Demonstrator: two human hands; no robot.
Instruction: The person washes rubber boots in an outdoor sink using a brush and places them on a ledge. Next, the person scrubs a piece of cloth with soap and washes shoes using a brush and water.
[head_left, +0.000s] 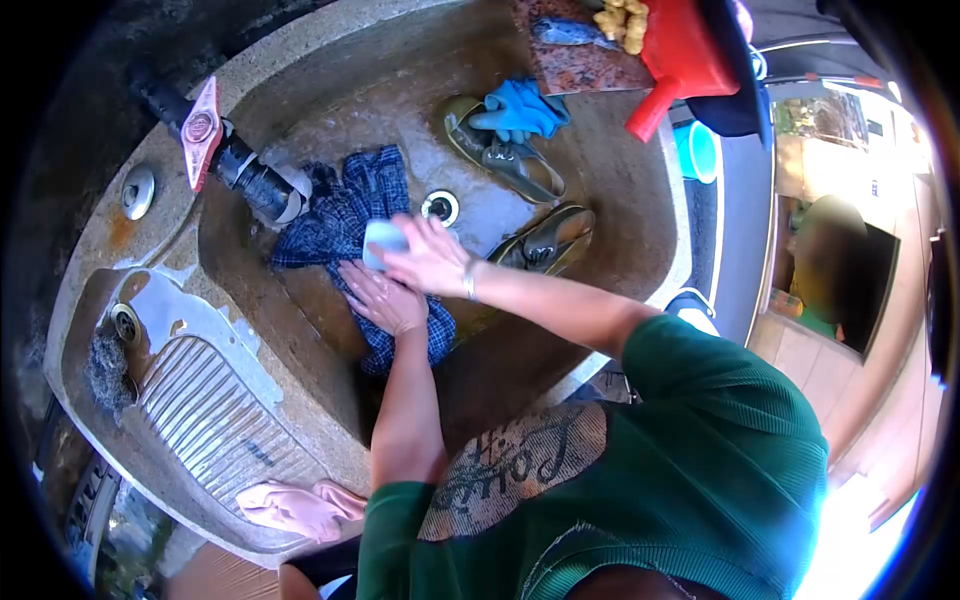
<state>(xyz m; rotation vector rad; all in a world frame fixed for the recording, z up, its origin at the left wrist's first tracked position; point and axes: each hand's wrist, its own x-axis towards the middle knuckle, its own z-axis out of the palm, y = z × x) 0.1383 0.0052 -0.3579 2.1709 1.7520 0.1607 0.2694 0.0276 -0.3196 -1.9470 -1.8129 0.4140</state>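
In the sink, the left hand lies open on the cloth and the right hand is closed around the block, whose wet surface could cause slippage toward the nearby drain.

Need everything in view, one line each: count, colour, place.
sink: 1, brown-grey, centre
checked cloth: 1, navy, in sink
shoes: 2, dark olive, in sink
glove: at least 1, blue, on shoe
drains: 2, pale and metallic, each basin
pipe: 1, black, upper left
pink piece: 1, on pipe
round lid: 1, silver, left rim
washboard: 1, grey, lower left
scourer: 1, grey, beside it
rag: 1, pink, below
dipper: 1, red, top
bucket: 1, turquoise, right
pale block: 1, right fingers
hands: 2, bare, over cloth
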